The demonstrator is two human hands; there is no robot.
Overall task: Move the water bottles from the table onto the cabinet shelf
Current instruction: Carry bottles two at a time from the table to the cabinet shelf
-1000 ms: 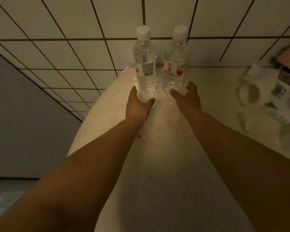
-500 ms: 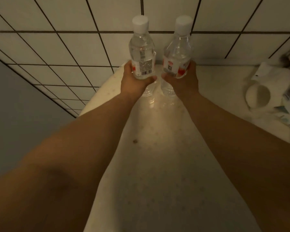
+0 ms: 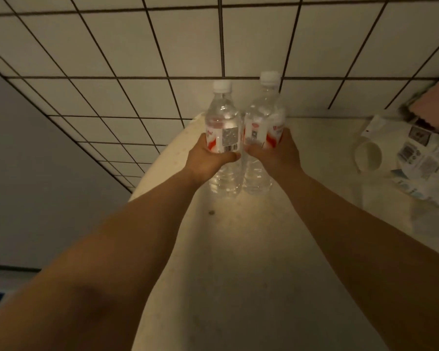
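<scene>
Bottles of water, two of them, are upright and side by side above the far end of the table (image 3: 238, 262), close to the tiled wall (image 3: 137, 59). The left bottle (image 3: 222, 127) sits in the left hand (image 3: 208, 158), whose fingers curl round its labelled middle with the thumb across the front. The right bottle (image 3: 262, 122) is gripped the same way by the right hand (image 3: 271, 153), fingers wrapped round the label. The two bottles touch or nearly touch. Their bases seem to hang just clear of the tabletop, though I cannot tell for sure.

Off to the right lie a white cup (image 3: 368, 155) on its side and some printed packaging (image 3: 421, 158).

No cabinet or shelf is in view. By my reading, the pick-up is done and the carry and placing are left.
</scene>
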